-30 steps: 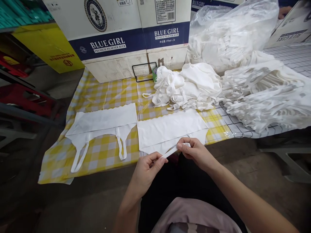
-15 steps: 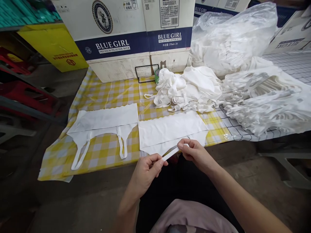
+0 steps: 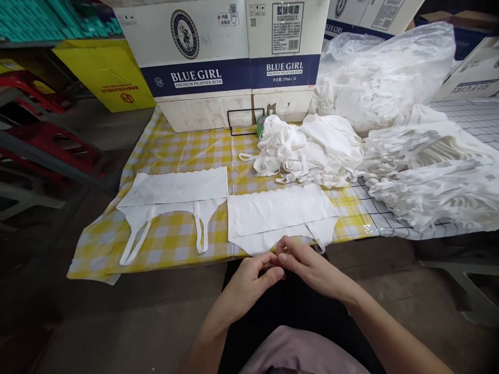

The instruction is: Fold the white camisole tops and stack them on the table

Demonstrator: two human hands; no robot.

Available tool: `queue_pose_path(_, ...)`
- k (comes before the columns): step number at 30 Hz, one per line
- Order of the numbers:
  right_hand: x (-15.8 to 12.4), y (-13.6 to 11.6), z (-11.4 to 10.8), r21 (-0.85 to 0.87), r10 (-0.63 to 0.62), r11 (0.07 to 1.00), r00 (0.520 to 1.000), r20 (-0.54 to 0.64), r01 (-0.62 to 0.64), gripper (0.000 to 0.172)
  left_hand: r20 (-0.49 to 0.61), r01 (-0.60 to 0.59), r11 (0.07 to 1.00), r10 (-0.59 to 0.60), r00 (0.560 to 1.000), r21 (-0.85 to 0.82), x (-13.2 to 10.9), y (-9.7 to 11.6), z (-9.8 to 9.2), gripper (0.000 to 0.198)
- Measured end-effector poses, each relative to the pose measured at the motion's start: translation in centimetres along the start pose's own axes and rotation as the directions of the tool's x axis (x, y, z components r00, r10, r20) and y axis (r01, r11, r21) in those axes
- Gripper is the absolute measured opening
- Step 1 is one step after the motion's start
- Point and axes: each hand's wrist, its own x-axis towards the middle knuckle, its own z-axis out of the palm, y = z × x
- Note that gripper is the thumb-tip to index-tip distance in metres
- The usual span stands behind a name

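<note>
Step in hand, by my judgement: handling the strap at the near edge of the flat white strappy fabric garment (image 3: 278,218) that lies at the table's front edge, at 12 o'clock from the person's hands. To do it well, the strap should be kept flat and untwisted, drawn with light even tension, and the garment body left lying square on the yellow-and-white checked plastic tablecloth (image 3: 175,241) so that it does not slide off the edge.

Hand state. The left hand (image 3: 251,278) is curled, fingers bent inward, thumb and forefinger nearly closed. The right hand (image 3: 307,265) is likewise curled, fingertips meeting those of the left hand just below the garment's lower hem. The two hands touch at the fingertips. The strap itself is hidden between the fingers; whether either hand has a firm pinch on it cannot be told.

Surroundings. A second white garment with two looped straps (image 3: 175,200) lies flat at 10 o'clock from the hands, just beside the first. A loose heap of white garments (image 3: 307,148) sits at 12 o'clock, behind the worked piece. A spread stack of white garments (image 3: 429,176) extends at 2 o'clock. A clear plastic bag of white goods (image 3: 382,72) stands behind it. A white-and-blue cardboard beer carton (image 3: 234,62) stands at the far edge.
</note>
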Motion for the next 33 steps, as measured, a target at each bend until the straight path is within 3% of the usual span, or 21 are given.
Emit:
queue_pose_path(7,0.2,-0.4,0.9,-0.229,-0.020,0.973,1.000,-0.007,0.018,0.028,-0.203,-0.066,0.985,0.032,0.979,-0.159,0.9,-1.9,1.0,0.027)
queue_pose_path(12,0.4,0.1,1.3,-0.416,-0.086,0.906,0.996,-0.021,0.070,0.047,-0.048,-0.028,0.926,0.010,0.999,-0.376,0.8,-1.9,1.4,0.032)
queue_pose_path(15,0.5,0.5,1.7,-0.469,-0.144,0.876,0.989,-0.034,0.111,0.055,-0.050,-0.024,0.858,-0.002,0.999,-0.514,1.0,-2.2,1.6,0.033)
queue_pose_path(20,0.9,1.1,2.3,-0.614,-0.231,0.773,0.972,-0.032,0.164,0.073,0.006,0.043,0.848,-0.047,0.999,-0.529,1.1,-2.4,1.4,0.041)
queue_pose_path(23,1.1,1.3,2.5,-0.651,-0.278,0.730,0.961,-0.004,0.209,0.077,-0.037,-0.006,0.857,-0.015,0.999,-0.515,0.9,-2.2,1.3,0.044)
queue_pose_path(26,1.2,1.5,2.3,-0.638,-0.339,0.721,0.941,0.016,0.271,0.072,-0.086,-0.024,0.879,-0.020,0.996,-0.476,0.8,-2.1,1.1,0.042)
queue_pose_path(30,1.2,1.9,1.6,-0.664,-0.472,0.690,0.875,-0.110,0.289,0.039,-0.196,-0.025,0.914,-0.060,0.979,-0.405,0.7,-2.4,0.6,0.044)
queue_pose_path(33,1.3,2.6,1.2,-0.758,-0.549,0.583,0.829,-0.104,0.291,0.036,-0.249,-0.032,0.928,-0.066,0.966,-0.372,0.6,-2.4,0.3,0.044)
